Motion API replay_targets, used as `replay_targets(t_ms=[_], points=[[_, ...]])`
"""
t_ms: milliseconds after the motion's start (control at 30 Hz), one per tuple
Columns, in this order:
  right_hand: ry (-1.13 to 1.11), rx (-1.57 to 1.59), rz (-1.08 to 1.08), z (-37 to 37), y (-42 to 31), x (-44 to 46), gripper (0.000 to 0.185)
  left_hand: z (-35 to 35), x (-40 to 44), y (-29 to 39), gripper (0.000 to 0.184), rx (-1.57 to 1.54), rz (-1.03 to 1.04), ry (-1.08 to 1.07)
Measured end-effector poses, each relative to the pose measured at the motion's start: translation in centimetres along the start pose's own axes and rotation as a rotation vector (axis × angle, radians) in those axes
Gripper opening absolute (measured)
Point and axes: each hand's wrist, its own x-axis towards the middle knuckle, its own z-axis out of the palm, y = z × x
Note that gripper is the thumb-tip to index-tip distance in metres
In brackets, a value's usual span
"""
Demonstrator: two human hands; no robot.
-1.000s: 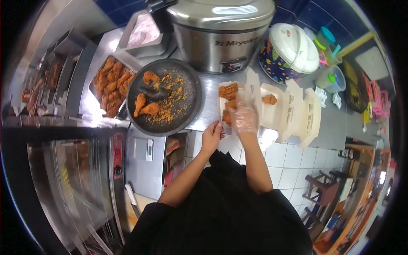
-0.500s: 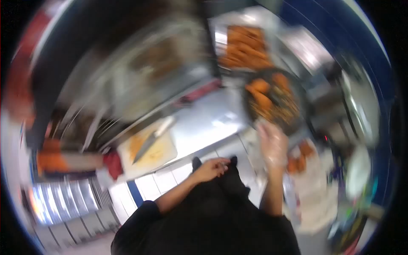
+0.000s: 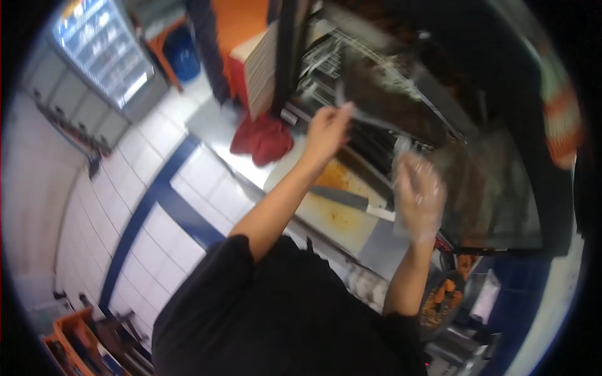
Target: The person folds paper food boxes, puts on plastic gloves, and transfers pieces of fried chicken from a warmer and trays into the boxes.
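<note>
My bare left hand (image 3: pixel 327 135) is raised at the front edge of the grill (image 3: pixel 389 81). Its fingers are closed together, and what they hold, if anything, I cannot make out; a thin metal piece shows just beyond the fingertips. My right hand (image 3: pixel 420 199), in a clear plastic glove, is blurred beside the grill, fingers half bent and apart, with nothing visible in them. Below and between the hands lies a stained cutting board (image 3: pixel 335 219). Across it rests a knife (image 3: pixel 342 197), its white handle toward my right hand.
A crumpled red cloth (image 3: pixel 263 139) lies left of the board. At lower right stands a dark pan (image 3: pixel 442 301) of orange and brown food pieces. A lit glass-front fridge (image 3: pixel 106 47) is at upper left, above a white tiled floor (image 3: pixel 153 241). A blue bin (image 3: pixel 182 56) stands nearby.
My view has swung left, toward the grill. My left hand has risen from my waist to the grill edge. My right hand has left the pan and is now beside the grill.
</note>
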Motion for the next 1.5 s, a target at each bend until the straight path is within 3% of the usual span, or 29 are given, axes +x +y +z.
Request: replay_targets(t_ms=[33,133,233,267,300,333,400,467,533,600,633,733,833,900,1000,1067,1133,1200,1333,1400,1433,1467,1500], points=[[-0.010,-0.067,-0.012,1.6,-0.5,2.2,0.018,0.4,1.0,0.0,0.039,-0.002,0.015,0.019],[-0.103,0.002,0.227,5.3,-0.1,6.6,0.028,0.1,3.2,-0.6,0.037,-0.047,0.160,0.106],[-0.212,-0.107,0.247,6.2,0.7,9.5,0.036,-2.6,6.4,0.2,0.030,-0.071,0.231,0.285],[-0.221,0.162,0.475,6.6,1.1,10.0,0.043,-4.1,7.4,1.3,0.030,-0.033,0.301,0.380],[-0.215,0.442,0.690,6.9,1.8,10.6,0.052,-5.5,7.8,2.5,0.028,-0.007,0.247,0.311],[-0.196,0.432,0.684,7.2,3.8,11.3,0.052,-7.0,8.0,3.5,0.026,0.024,0.199,0.239],[-0.430,-0.337,0.205,7.1,8.2,12.8,0.062,-8.9,8.1,3.1,0.027,0.012,0.218,0.184],[-0.508,-0.377,0.428,8.6,5.1,15.3,0.067,-10.9,5.6,4.4,0.030,-0.026,0.130,0.100],[-0.501,-0.512,0.480,11.6,8.4,16.5,0.068,-12.5,2.7,5.8,0.032,0.009,0.084,0.050],[-0.364,-0.696,0.298,13.9,10.2,17.4,0.080,-13.8,0.2,6.1,0.035,0.074,0.043,0.048],[-0.344,-0.695,0.320,13.9,9.7,18.2,0.080,-14.1,-0.9,6.3,0.034,0.024,0.026,0.053],[-0.683,-0.458,0.447,14.1,9.3,19.7,0.077,-14.6,-2.3,6.3,0.031,-0.107,-0.044,0.004],[-0.640,-0.425,0.443,14.1,9.7,19.9,0.070,-14.6,-2.5,6.4,0.027,-0.134,-0.019,-0.013],[-0.843,-0.242,0.476,12.6,7.6,20.1,0.063,-14.3,-2.3,7.3,0.026,-0.157,-0.011,0.003],[-0.706,-0.324,0.568,11.3,2.9,19.4,0.059,-13.8,-1.6,7.3,0.023,-0.159,0.011,-0.014],[-0.644,-0.253,0.462,9.4,-0.1,18.3,0.059,-13.3,-1.0,6.9,0.023,-0.177,0.055,0.101],[-0.450,-0.264,0.430,8.7,-2.6,15.9,0.055,-12.4,0.1,6.3,0.023,-0.158,0.059,0.078],[-0.335,-0.060,0.411,6.4,-5.1,14.6,0.062,-10.9,0.7,6.0,0.023,-0.243,0.022,0.135],[-0.158,0.254,0.599,2.4,-7.5,10.7,0.054,-7.0,2.2,5.3,0.025,-0.264,0.013,0.125],[0.009,0.884,0.720,1.1,-7.9,7.5,0.048,-5.8,2.6,4.7,0.026,-0.258,0.009,0.099],[0.038,1.127,0.891,0.1,-8.5,5.9,0.046,-4.4,2.4,4.7,0.027,-0.228,0.020,0.096],[0.127,1.099,0.920,-0.8,-8.8,4.3,0.046,-3.1,2.1,4.7,0.028,-0.198,0.026,0.088],[0.152,1.291,0.993,-1.4,-8.8,2.4,0.054,-2.4,2.6,3.1,0.030,-0.206,0.061,0.046]])
